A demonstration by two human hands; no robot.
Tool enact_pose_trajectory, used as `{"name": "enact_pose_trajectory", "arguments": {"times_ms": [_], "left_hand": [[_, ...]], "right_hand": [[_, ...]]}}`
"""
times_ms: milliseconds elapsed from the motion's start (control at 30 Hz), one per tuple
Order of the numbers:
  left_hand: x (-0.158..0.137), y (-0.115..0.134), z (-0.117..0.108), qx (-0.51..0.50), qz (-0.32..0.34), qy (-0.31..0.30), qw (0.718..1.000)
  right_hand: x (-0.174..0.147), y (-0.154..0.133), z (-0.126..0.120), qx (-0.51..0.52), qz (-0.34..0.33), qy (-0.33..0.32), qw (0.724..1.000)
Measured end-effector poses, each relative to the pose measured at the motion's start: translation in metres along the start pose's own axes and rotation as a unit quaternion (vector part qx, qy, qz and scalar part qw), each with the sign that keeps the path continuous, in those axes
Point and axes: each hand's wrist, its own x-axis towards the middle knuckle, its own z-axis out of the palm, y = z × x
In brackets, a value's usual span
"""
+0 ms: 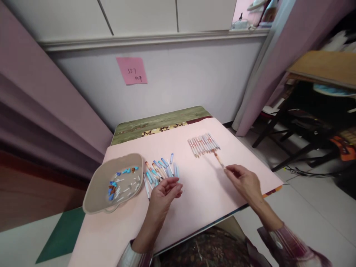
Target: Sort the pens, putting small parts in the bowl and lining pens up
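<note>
My right hand [243, 181] pinches one end of a slim pen [219, 158] with a brown-orange pattern. The pen's far end reaches the near edge of a row of assembled pens [203, 144], lying side by side on the pink table cover. At the centre-left, my left hand [166, 194] hovers with its fingers curled toward the thumb; whether something small is between them I cannot make out. Just beyond it lies a loose heap of pen parts [155, 171], blue, orange and white. A single blue piece [171, 158] rests at the heap's far right.
A beige plastic basin [97, 185] with small blue, brown and white pieces stands at the left of the pink-covered table [194, 200]. Behind the table is a white wall with a pink note [132, 71]. Curtains hang on both sides; a wooden-topped desk [325, 68] stands at right.
</note>
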Motion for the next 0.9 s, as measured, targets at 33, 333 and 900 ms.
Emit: {"name": "enact_pose_trajectory", "arguments": {"times_ms": [33, 333, 900], "left_hand": [[0.001, -0.004, -0.002, 0.007, -0.009, 0.001, 1.000], [0.005, -0.018, -0.004, 0.024, -0.046, -0.011, 0.999], [0.007, -0.006, -0.019, -0.043, 0.046, 0.125, 0.990]], "right_hand": [[0.008, 0.010, -0.007, -0.073, 0.035, 0.009, 0.997], [0.036, 0.030, -0.004, -0.236, 0.115, -0.089, 0.961], [0.020, -0.006, 0.017, -0.052, -0.046, 0.007, 0.998]]}}
